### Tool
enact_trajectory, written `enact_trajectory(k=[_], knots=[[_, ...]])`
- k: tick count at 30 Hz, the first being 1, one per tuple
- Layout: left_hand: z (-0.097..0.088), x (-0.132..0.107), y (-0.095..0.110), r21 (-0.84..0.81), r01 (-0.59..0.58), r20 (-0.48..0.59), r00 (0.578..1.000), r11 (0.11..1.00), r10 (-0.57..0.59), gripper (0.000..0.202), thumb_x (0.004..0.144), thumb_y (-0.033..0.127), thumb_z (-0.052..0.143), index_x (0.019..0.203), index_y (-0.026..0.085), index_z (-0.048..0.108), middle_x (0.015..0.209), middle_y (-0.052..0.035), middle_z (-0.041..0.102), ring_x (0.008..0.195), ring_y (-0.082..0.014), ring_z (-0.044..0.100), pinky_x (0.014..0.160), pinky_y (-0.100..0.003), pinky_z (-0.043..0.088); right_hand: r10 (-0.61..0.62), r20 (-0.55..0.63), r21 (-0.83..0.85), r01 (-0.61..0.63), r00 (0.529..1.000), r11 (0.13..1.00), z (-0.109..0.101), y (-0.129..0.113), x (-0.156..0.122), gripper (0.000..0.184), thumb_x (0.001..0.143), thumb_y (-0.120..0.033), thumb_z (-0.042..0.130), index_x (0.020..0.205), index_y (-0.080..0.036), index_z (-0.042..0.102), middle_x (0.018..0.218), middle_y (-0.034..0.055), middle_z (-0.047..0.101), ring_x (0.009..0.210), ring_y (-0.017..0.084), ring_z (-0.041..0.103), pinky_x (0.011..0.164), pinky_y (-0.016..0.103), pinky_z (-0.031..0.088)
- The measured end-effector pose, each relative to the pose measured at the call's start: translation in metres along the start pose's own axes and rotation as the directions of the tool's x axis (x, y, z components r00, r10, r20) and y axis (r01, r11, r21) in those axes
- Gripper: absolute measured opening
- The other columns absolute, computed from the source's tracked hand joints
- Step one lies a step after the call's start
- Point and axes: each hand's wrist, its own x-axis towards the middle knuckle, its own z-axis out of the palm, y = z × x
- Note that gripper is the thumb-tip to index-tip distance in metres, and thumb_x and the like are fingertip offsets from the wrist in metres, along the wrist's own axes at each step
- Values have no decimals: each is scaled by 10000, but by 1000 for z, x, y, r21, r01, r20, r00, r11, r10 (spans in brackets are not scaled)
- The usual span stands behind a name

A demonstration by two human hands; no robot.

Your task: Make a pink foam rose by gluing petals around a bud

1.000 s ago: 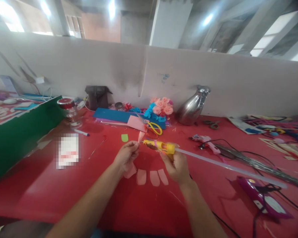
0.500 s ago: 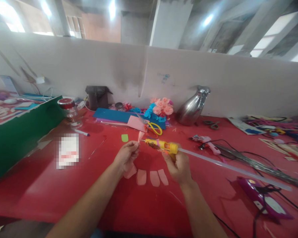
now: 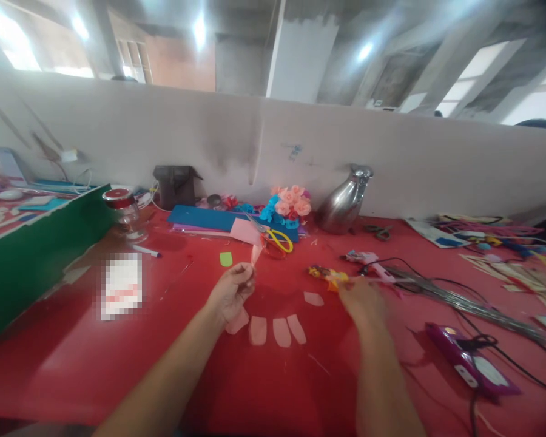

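Here I am on the left hand [image 3: 232,290]: thumb and fingers pinched tight on a narrow pink strip [image 3: 255,253], which stands up out of the fingertips. Across to the right hand [image 3: 364,300], blurred, its fingers at the back end of the yellow glue gun [image 3: 326,275]; whether they grip it or have let go, I can't tell. Just in front of the gun, a lone pink piece [image 3: 313,298] lies flat on the red bench [image 3: 164,370]. Nearer me, a row of pink pieces [image 3: 258,331], the leftmost partly behind my left hand. Moving out: a green piece [image 3: 226,259] beyond that hand, then yellow-handled scissors [image 3: 279,240] by a pink sheet [image 3: 243,230]. Past those, pink and blue flowers [image 3: 293,200] and a steel jug [image 3: 343,203] against the wall. Off right, a pink glue gun [image 3: 377,270] beside a bundle of wires [image 3: 464,303].
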Motion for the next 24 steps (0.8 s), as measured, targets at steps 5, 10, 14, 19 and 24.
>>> enact_trajectory(k=[5,10,14,19,24], knots=[[4,-1,-2,67,-74,-13,997,995,75,235,629,252,734,668,136,533,629,34,461,510,-29,369,479,-152,294,-296,49,264,273,954,925,-1,-85,-27,204,767,-378,548,827,-185,582,850,117,626,825,253,580,758,429,443],[8,-3,-3,101,-137,-31,989,985,141,226,602,246,749,687,147,564,614,36,472,542,-44,397,538,-174,325,-291,380,662,-38,878,749,25,-154,-55,287,734,-421,615,887,-179,593,902,66,656,810,188,613,704,312,481],[10,-4,-4,118,-145,-9,989,982,147,201,629,252,729,683,148,566,626,30,481,547,-48,394,554,-190,327,-281,344,761,-90,896,643,36,-156,-59,234,755,-397,600,769,-166,626,762,34,664,713,169,609,657,279,468],[8,-4,-3,93,-82,46,996,992,78,200,640,255,716,666,144,552,572,38,437,524,-53,375,529,-191,312,-281,361,811,-150,889,566,34,-146,-60,220,726,-385,642,768,-170,662,764,30,674,728,176,611,679,286,471],[5,-4,-4,69,-70,82,995,995,64,189,639,228,717,670,139,554,590,36,442,527,-47,374,520,-180,306,-302,390,855,-221,870,469,36,-141,-60,167,706,-337,668,773,-185,677,793,25,670,775,172,607,735,298,473]])
